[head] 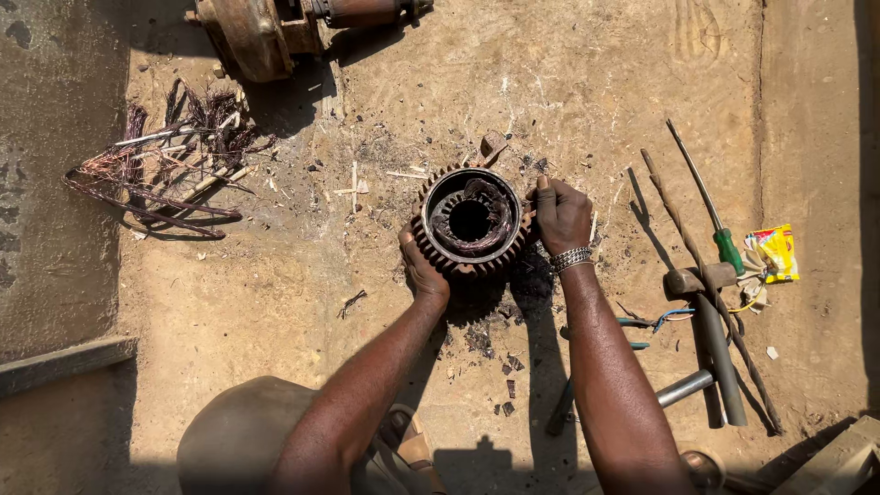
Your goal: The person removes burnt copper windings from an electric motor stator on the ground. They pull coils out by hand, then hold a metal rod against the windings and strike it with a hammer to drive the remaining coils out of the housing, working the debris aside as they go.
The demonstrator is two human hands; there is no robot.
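Clearly, going left to right, I saw a tangle of pulled copper winding wire (160, 170) lying well apart on the dirt floor (302, 302), then a rusty motor housing (252, 32) at the top edge. At centre sat the stator core (470, 222), a ribbed steel ring resting flat on the floor with its bore facing up and dark winding remains inside. My left hand (420, 268) was curled against its lower-left rim, fingers closed on the ribs; my right hand (561, 214) pressed its right side, thumb up on the rim, a metal bracelet (570, 259) at the wrist. I judged the core heavy, rigid and gritty rather than slippery, best gripped on opposite outer ribs with both hands, keeping fingers off the sharp slot edges. Further right lay a hammer (706, 316), a green-handled screwdriver (710, 215) and a yellow wrapper (775, 252)
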